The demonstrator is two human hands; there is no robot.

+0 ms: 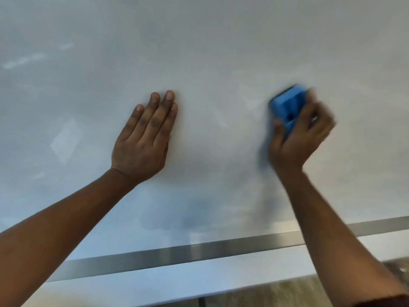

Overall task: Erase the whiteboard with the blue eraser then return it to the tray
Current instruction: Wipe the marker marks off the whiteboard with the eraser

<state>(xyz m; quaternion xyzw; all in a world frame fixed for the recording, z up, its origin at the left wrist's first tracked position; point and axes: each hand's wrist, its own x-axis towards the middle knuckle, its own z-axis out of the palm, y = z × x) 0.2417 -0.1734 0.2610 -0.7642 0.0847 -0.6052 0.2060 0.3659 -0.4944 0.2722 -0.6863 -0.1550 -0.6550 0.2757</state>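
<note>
The whiteboard [210,52] fills most of the head view, pale grey with faint smears and no clear writing. My right hand [298,138] grips the blue eraser [287,105] and presses it against the board at centre right; both are motion-blurred. My left hand [146,140] lies flat on the board at centre left, fingers together and pointing up, holding nothing. A metal tray [177,254] runs along the board's lower edge, from lower left up to the right.
Below the tray a white strip of wall or frame [155,284] continues. A brownish floor [276,293] shows at the bottom right. A faint bluish smudge [194,218] marks the board just above the tray.
</note>
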